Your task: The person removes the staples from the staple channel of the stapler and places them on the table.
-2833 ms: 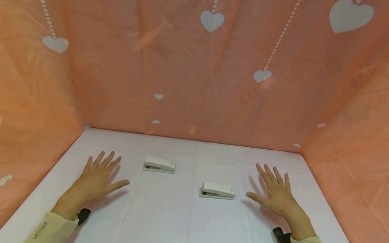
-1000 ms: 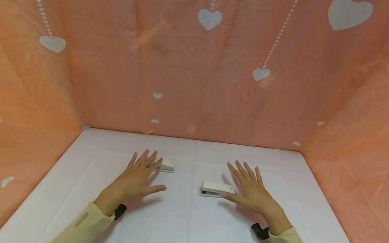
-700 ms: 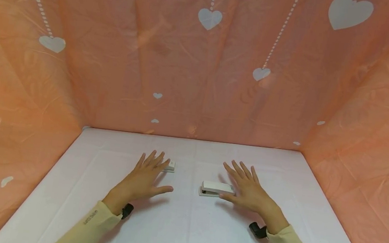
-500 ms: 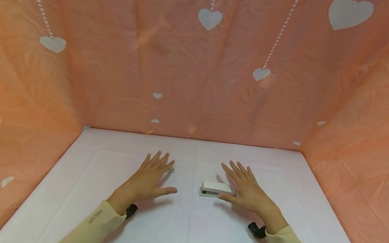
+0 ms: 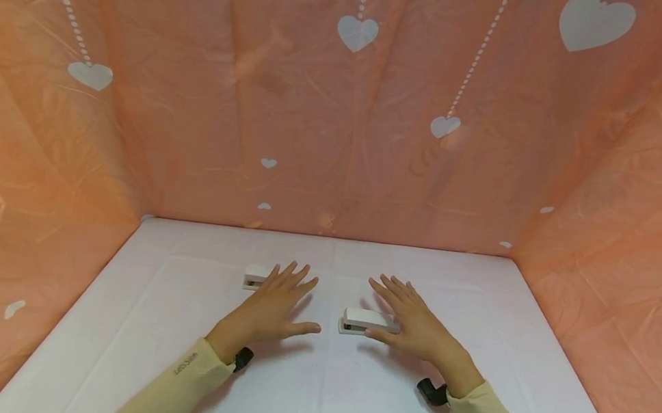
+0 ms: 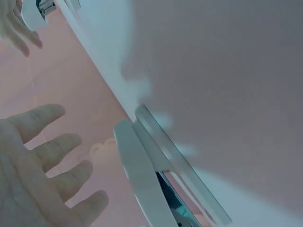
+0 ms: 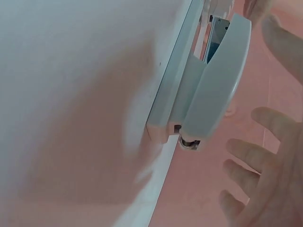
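Observation:
Two white staplers lie on the white table. The left stapler (image 5: 254,280) is partly covered by my left hand (image 5: 271,309) in the head view. That hand has its fingers spread, palm down, and holds nothing; the left wrist view shows the same stapler (image 6: 142,175) beyond its fingertips. Closer to me and further right, the right stapler (image 5: 363,321) has its far end overlapped by the thumb of my right hand (image 5: 418,327). My right hand is spread too, with nothing in it. In the right wrist view the stapler (image 7: 208,85) stands apart from the fingers.
A white cloth covers the table (image 5: 307,396), and shadows of both hands fall on it. An orange curtain (image 5: 340,132) with white hearts encloses the back and both sides. Black wrist cameras (image 5: 432,391) sit at both cuffs.
Both open hands have moved inward from the table's sides, the left one passing rightward across its stapler and the right one leftward over its stapler's end. The staplers have stayed in place.

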`<state>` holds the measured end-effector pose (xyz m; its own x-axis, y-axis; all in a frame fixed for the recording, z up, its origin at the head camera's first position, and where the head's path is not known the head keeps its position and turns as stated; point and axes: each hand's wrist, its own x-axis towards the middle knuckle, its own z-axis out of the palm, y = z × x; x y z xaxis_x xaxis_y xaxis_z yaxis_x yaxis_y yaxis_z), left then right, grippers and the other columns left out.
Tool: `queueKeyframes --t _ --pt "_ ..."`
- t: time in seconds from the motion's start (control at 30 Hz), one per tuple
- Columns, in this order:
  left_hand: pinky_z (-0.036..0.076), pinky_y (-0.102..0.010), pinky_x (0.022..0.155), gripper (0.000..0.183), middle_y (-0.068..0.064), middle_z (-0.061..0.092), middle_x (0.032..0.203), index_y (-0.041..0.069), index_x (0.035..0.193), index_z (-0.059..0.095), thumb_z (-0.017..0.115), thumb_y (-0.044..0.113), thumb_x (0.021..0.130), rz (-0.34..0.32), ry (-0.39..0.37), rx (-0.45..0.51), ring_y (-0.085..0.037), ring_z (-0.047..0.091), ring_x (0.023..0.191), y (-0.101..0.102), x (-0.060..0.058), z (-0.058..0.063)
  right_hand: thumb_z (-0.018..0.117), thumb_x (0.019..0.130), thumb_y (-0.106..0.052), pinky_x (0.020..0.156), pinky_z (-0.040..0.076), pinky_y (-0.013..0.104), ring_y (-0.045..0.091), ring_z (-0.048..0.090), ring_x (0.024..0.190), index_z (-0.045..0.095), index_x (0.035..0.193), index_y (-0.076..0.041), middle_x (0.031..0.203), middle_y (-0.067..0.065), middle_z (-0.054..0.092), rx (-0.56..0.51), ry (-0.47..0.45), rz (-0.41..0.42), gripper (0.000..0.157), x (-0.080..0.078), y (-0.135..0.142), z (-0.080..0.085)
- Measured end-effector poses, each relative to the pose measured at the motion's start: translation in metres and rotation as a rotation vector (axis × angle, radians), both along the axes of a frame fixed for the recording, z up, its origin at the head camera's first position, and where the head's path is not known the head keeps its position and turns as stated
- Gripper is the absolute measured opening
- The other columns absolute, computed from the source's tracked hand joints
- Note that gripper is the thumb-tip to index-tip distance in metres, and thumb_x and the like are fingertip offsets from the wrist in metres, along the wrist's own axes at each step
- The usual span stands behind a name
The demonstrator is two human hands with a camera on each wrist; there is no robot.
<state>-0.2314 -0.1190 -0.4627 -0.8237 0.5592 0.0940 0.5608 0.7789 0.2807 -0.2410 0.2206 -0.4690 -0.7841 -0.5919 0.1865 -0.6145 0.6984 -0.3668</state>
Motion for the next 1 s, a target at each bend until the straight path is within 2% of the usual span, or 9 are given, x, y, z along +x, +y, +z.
queueKeyframes --t 0.17,0.4,0.5,0.67,0.83,1.0 --pt "0.008 -0.061 0.131 0.097 -0.019 0.026 0.175 0.009 0.167 0.038 0.065 0.071 0.097 -0.02 -0.007 -0.017 -0.043 0.015 0.164 0.009 -0.003 -0.003 0.078 0.095 -0.055 0.13 0.014 0.061 0.042 0.031 0.159 0.035 0.169 -0.018 0.171 0.016 0.038 -0.013 0.007 0.01 0.093 0.0 -0.002 0.0" --pt "0.01 -0.058 0.132 0.096 -0.018 0.025 0.176 0.01 0.167 0.038 0.067 0.068 0.097 -0.053 -0.035 0.018 -0.042 0.016 0.164 0.021 -0.003 -0.004 0.078 0.097 -0.052 0.129 0.019 0.062 0.043 0.035 0.156 0.04 0.166 -0.015 0.167 0.016 0.045 -0.044 0.023 0.04 0.087 -0.002 -0.004 -0.004" --pt "0.011 -0.058 0.132 0.095 -0.018 0.026 0.175 0.009 0.166 0.038 0.069 0.066 0.097 -0.065 -0.049 0.04 -0.042 0.017 0.164 0.025 -0.004 -0.004 0.079 0.097 -0.048 0.128 0.023 0.062 0.044 0.039 0.154 0.044 0.164 -0.012 0.164 0.017 0.048 -0.063 0.036 0.06 0.084 -0.003 -0.005 -0.004" --pt "0.016 -0.058 0.131 0.093 -0.017 0.03 0.174 0.007 0.165 0.041 0.072 0.062 0.097 -0.078 -0.065 0.061 -0.041 0.021 0.163 0.033 -0.006 -0.006 0.081 0.096 -0.042 0.123 0.035 0.06 0.038 0.048 0.148 0.05 0.16 -0.011 0.159 0.013 0.053 -0.091 0.048 0.069 0.077 -0.003 -0.008 -0.006" --pt "0.022 -0.057 0.13 0.09 -0.018 0.036 0.171 0.005 0.162 0.044 0.077 0.056 0.095 -0.079 -0.074 0.088 -0.041 0.027 0.161 0.039 -0.007 -0.009 0.084 0.095 -0.038 0.119 0.042 0.055 0.032 0.052 0.143 0.055 0.155 -0.012 0.153 0.009 0.058 -0.118 0.046 0.07 0.071 -0.003 -0.01 -0.01" --pt "0.031 -0.056 0.127 0.087 -0.016 0.043 0.168 0.006 0.159 0.05 0.081 0.054 0.094 -0.046 -0.081 0.074 -0.04 0.035 0.157 0.047 -0.007 -0.009 0.084 0.095 -0.035 0.116 0.045 0.054 0.029 0.054 0.138 0.059 0.149 -0.009 0.148 0.007 0.061 -0.138 0.027 0.069 0.065 -0.005 -0.012 -0.012"
